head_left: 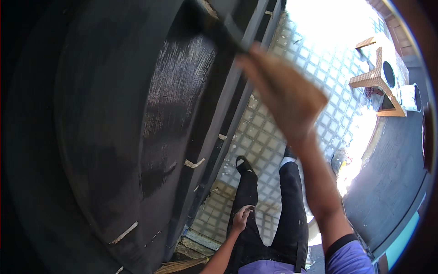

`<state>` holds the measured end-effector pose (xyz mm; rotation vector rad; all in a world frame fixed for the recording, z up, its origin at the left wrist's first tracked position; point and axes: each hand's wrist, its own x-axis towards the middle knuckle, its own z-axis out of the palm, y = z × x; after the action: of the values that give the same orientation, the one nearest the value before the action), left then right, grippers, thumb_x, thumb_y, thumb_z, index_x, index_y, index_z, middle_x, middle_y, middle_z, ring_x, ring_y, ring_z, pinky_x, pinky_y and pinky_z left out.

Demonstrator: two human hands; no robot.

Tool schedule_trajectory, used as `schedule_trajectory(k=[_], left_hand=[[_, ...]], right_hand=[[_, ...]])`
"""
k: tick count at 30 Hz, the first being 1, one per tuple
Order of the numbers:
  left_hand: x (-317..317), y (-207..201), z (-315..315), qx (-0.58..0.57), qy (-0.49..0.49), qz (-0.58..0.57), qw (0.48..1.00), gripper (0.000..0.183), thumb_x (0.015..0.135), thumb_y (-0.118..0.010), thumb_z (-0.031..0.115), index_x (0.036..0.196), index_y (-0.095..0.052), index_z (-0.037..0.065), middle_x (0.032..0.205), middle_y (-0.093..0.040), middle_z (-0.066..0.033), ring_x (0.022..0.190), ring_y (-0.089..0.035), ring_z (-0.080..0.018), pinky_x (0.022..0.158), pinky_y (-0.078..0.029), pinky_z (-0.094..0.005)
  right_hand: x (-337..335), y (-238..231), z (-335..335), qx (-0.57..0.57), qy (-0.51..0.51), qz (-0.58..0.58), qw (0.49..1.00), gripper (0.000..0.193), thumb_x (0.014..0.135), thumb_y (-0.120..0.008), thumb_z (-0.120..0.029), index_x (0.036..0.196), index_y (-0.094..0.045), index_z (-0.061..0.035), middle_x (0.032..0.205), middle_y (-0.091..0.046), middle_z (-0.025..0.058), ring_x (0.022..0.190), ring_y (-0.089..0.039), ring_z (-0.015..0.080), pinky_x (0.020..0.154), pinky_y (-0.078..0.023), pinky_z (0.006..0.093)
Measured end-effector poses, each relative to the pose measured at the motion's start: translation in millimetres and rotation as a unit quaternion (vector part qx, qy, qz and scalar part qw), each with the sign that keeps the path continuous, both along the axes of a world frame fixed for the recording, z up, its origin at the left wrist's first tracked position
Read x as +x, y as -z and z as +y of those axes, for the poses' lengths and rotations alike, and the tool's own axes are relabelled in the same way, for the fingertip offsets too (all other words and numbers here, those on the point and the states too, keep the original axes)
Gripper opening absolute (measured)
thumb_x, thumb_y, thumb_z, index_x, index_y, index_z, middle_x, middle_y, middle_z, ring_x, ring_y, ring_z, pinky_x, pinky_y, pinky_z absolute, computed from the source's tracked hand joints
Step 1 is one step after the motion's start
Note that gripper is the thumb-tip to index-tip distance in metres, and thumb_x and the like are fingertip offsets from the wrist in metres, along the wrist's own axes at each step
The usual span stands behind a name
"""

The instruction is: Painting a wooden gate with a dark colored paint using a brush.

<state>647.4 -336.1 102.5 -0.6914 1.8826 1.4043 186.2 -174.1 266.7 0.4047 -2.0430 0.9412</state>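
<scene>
My right hand (287,91), blurred by motion, is closed round the dark handle of a wide paintbrush (223,34). The brush head lies against the upper part of a large dark panel (109,114), which fills the left side of the view. Below the bristles, a wet, shiny patch of dark paint (175,86) shows streaks along the panel. My left hand (242,219) hangs low by my left thigh, its fingers loosely apart with nothing visible in them.
Pale square floor tiles (260,137) lie under my feet. At the far right stands a tan woven-pattern plastic stool (376,75), with a white bucket (410,97) beside it. A dark board (388,173) is at the right. Dry straw-like bristles (180,266) show at the bottom.
</scene>
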Motion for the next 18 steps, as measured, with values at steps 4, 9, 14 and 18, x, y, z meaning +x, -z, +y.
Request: schedule_trajectory(k=[4,9,14,18], left_hand=[[18.6,27.6,-1.9,0.030,-0.010,0.050,0.998,0.043,0.103,-0.044,0.036,0.121,-0.062,0.001,0.112,-0.068,-0.0119,0.102,-0.066,-0.0215,0.089,-0.048,-0.0333],[59.2,62.1,-6.2,-0.124,0.045,0.211,0.969,0.048,0.102,-0.045,0.041,0.123,-0.061,0.001,0.109,-0.068,-0.0122,0.101,-0.065,-0.0206,0.089,-0.047,-0.0332],[-1.9,11.2,-9.7,0.031,0.027,0.011,0.999,0.039,0.101,-0.049,0.030,0.125,-0.060,0.001,0.113,-0.068,-0.0117,0.104,-0.065,-0.0210,0.091,-0.048,-0.0332],[8.9,25.3,-13.4,0.063,0.011,0.038,0.997,0.042,0.101,-0.048,0.034,0.125,-0.060,0.001,0.114,-0.067,-0.0092,0.102,-0.064,-0.0193,0.090,-0.047,-0.0314]], right_hand=[[132.3,1.6,-44.2,-0.002,-0.133,-0.109,0.985,0.031,0.078,-0.081,-0.015,0.100,-0.072,0.0037,0.091,-0.072,0.0095,0.063,-0.067,0.0141,0.047,-0.054,0.0252],[186.0,4.1,-65.3,-0.013,-0.338,-0.289,0.895,0.050,0.087,-0.071,-0.023,0.127,-0.058,0.0030,0.079,-0.059,0.0029,0.059,-0.059,0.0107,0.054,-0.053,0.0273],[92.6,22.9,-9.7,-0.144,-0.279,-0.349,0.883,0.048,0.096,-0.059,-0.024,0.139,-0.051,-0.0052,0.065,-0.062,0.0038,0.054,-0.061,0.0154,0.047,-0.046,0.0295],[4.4,-19.2,15.7,-0.387,-0.261,-0.436,0.769,0.039,0.101,-0.054,-0.033,0.127,-0.063,-0.0058,0.060,-0.051,-0.0028,0.053,-0.049,0.0067,0.048,-0.041,0.0264]])
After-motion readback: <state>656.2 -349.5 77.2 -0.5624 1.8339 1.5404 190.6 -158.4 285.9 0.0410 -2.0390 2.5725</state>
